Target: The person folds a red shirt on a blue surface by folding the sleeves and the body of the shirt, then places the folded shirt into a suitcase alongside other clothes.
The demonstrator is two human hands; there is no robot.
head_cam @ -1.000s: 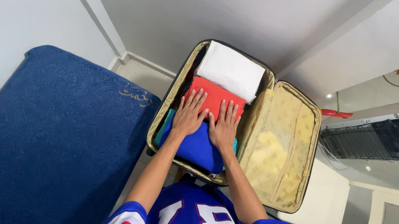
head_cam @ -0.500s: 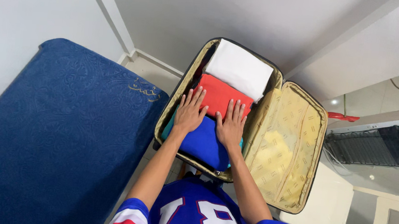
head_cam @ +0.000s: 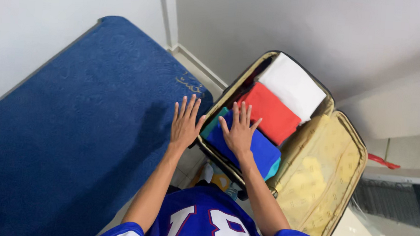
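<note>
I see my right hand (head_cam: 239, 130) flat, fingers spread, pressing the blue folded garment (head_cam: 247, 148) at the open suitcase's (head_cam: 346, 158) near end; my left hand (head_cam: 185, 123), open and empty, hovers just left of it, over the blue mattress (head_cam: 70, 122)

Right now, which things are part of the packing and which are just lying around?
Part of the packing:
- open suitcase
- blue folded cloth, under the right hand
- red folded cloth
- white folded cloth
- left hand, spread flat beside the suitcase

Just lying around:
- blue mattress
- red thing on the floor behind the lid
</note>
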